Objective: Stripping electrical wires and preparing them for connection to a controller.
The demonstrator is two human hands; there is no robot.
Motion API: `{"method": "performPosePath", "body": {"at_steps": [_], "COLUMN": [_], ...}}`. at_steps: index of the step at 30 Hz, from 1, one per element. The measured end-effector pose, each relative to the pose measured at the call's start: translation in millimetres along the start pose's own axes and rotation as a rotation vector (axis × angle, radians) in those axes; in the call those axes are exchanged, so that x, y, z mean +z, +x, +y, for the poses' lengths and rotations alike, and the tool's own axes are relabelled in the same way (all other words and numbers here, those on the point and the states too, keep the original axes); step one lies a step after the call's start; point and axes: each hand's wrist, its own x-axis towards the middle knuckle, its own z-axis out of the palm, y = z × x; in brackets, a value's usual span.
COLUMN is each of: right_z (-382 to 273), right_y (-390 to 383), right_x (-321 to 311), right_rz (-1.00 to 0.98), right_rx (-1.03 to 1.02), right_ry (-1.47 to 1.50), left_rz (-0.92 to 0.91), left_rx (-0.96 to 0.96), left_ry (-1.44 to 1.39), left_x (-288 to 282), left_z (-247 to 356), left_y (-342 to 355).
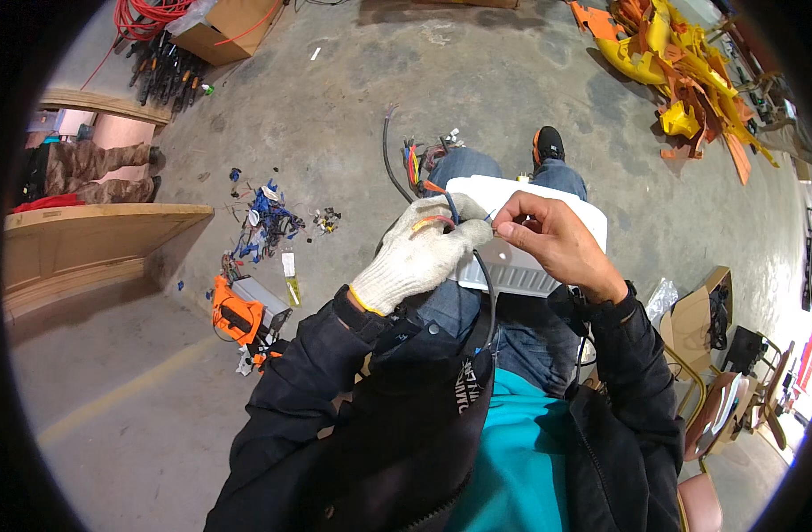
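My left hand (417, 253), in a white knit glove with a yellow cuff edge, is closed around a bundle of wires. A blue wire (453, 209) and an orange wire (434, 187) stick out by its fingers, and a red-and-yellow piece (431, 222) curves across the glove. Bare, my right hand (557, 238) pinches thumb and forefinger together beside the glove's thumb tip; what it grips is too small to make out. Beneath both hands a white plastic bin (585, 218) rests on my lap. A black cable (490, 293) runs down from the glove toward my jacket.
Stripped multicoloured wires (413, 164) lie beyond my knee. Blue scraps (269, 222) and an orange power tool (236, 312) are on the floor to the left. Yellow and orange plastic pieces (659, 53) pile up far right. A person's legs (100, 168) show behind a wooden panel (96, 244).
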Motion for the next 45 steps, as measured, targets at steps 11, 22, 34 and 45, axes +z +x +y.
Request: {"method": "performPosePath", "body": {"at_steps": [11,22,34,45], "right_z": [-5,-7,4,19], "right_y": [7,4,-1,-7], "right_x": [-5,17,15,5], "right_rz": [0.067,0.034,0.144,0.427], "right_rx": [-0.040,-0.043,-0.169,-0.093], "right_ry": [0.006,0.093,0.037,0.000], "left_rz": [-0.054,0.035,0.132,0.065], "left_rx": [0.024,0.089,0.011,0.037], "left_ry": [-0.223,-0.064,-0.108,-0.121], "left_x": [2,1,8,9], "left_z": [-11,-15,6,-17], "left_y": [7,-4,-1,-4]}}
